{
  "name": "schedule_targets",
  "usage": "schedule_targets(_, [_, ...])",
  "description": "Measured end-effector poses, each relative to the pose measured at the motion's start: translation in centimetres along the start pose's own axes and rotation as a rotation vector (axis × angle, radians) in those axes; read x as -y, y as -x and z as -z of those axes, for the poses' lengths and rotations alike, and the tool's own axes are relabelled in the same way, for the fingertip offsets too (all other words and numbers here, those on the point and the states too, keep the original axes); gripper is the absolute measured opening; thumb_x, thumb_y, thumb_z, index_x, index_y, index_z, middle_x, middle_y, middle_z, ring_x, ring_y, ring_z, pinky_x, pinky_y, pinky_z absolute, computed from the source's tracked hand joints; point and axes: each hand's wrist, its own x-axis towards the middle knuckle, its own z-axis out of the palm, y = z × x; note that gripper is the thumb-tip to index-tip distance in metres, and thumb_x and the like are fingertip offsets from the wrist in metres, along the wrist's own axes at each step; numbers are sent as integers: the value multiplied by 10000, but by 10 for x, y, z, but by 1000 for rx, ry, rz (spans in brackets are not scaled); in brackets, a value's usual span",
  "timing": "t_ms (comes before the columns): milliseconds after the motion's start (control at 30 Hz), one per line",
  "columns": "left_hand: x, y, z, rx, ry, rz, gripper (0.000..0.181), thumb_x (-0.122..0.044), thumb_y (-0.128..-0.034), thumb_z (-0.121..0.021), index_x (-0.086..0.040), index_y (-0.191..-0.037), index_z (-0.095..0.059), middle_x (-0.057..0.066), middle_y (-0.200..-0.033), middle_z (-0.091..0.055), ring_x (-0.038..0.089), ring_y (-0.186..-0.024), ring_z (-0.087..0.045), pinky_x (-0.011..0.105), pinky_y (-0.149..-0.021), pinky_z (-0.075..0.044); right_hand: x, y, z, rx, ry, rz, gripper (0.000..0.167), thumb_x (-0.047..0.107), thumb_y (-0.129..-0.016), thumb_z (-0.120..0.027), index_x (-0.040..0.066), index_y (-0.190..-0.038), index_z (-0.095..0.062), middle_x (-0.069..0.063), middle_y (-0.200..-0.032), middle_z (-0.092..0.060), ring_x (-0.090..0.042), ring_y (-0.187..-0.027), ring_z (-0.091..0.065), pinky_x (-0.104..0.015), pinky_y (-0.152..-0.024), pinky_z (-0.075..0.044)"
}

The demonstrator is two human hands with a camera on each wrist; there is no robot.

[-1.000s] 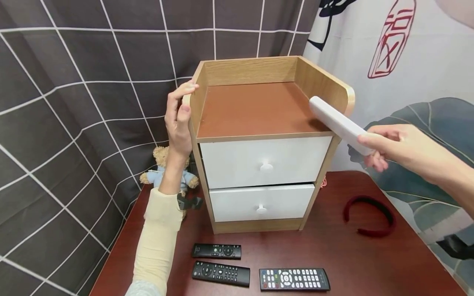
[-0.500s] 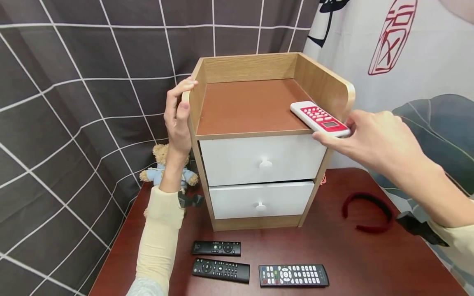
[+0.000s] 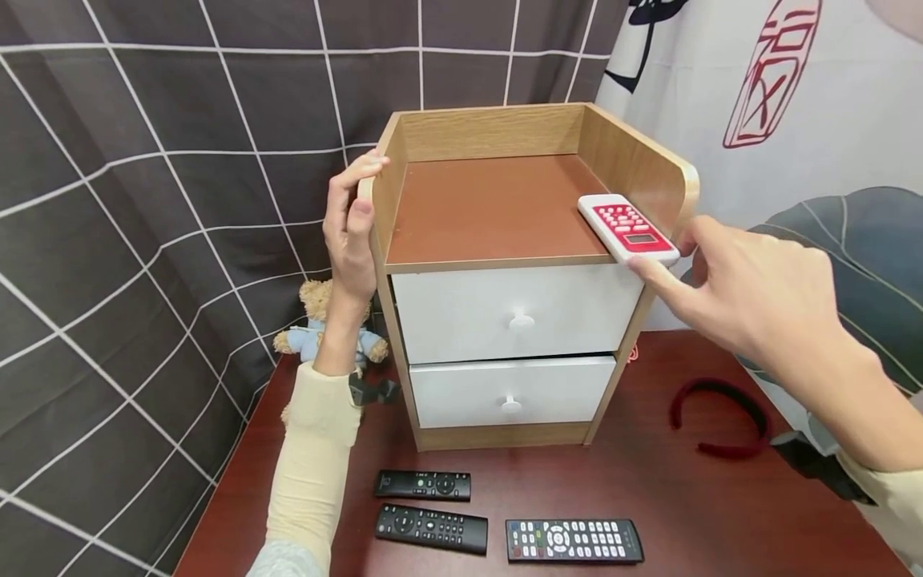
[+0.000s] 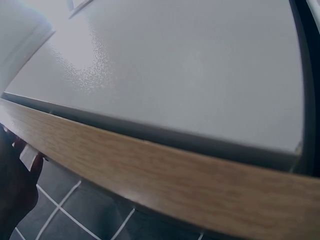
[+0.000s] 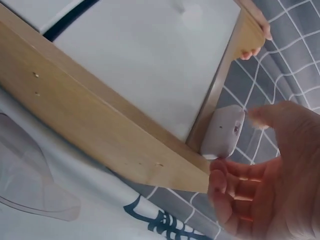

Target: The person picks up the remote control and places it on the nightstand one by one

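A small cabinet (image 3: pixel 497 437) has two white drawers and a brown top board (image 3: pixel 490 208) with raised wooden sides. My left hand (image 3: pixel 349 232) holds the front of its left side panel, fingertips over the upper edge. At the board's right front corner lies a white remote (image 3: pixel 602 210) with a red keypad, face up, its near end over the front edge. My right hand (image 3: pixel 764 296) pinches that near end between thumb and fingers. The right wrist view shows the white end of the remote (image 5: pixel 224 132) between the thumb and fingers of my right hand (image 5: pixel 280 175).
Two black remotes (image 3: pixel 423 485) (image 3: pixel 431 529) and a wider one with coloured buttons (image 3: pixel 573 541) lie on the dark red table (image 3: pixel 692 513) before the cabinet. A dark red headband (image 3: pixel 728 450) is at right. Behind my left forearm sits a teddy bear (image 3: pixel 306 340).
The white remote was tilted with its plain side showing; it has turned face up, come down onto the board and then shifted slightly right. My left hand keeps its place.
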Motion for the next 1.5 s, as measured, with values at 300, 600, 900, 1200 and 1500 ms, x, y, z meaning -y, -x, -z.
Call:
schedule_targets(300, [0, 0, -2, 11, 15, -5, 550, -343, -931, -472, 155, -1157, -528, 25, -1220, -657, 351, -1297, -495, 462, -1171, -337, -6, 5, -15, -218, -46, 150, 261, 394, -903, -604, 135, -895, -639, -46, -669, -617, -171, -504, -451, -301, -404, -273])
schedule_targets(600, [1, 1, -3, 12, 18, -12, 543, -332, -935, -468, 160, -1157, -524, 28, -1222, -657, 371, -1300, -489, 470, -1175, -332, -10, -1, -25, -307, -63, 253, 206, 295, -900, -647, 99, -840, -665, -46, -557, -568, -154, -444, -377, -288, -391, -230])
schedule_targets(900, [1, 1, -3, 17, 11, -12, 539, -330, -943, -466, 159, -1162, -526, 43, -1230, -656, 377, -1301, -490, 471, -1175, -335, -10, -3, -31, -345, -60, 256, 296, 280, -914, -638, 122, -667, -597, -19, -465, -461, -182, -411, -341, -303, -397, -180])
schedule_targets(1200, [1, 2, 0, 8, -1, -4, 561, -356, -938, -473, 156, -1161, -528, 49, -1225, -658, 380, -1304, -486, 469, -1176, -336, -10, -4, -39, -357, -71, 300, 296, 284, -910, -653, 135, -667, -572, 2, -455, -398, -164, -415, -327, -296, -402, -173])
schedule_targets(1500, [0, 2, 1, 15, -4, 3, 588, -393, -942, -483, 148, -1168, -527, 17, -1232, -656, 333, -1316, -492, 463, -1182, -327, -13, -2, -44, -238, -89, 260, 271, 356, -887, -676, 152, -715, -632, 15, -482, -447, -165, -445, -353, -301, -407, -222])
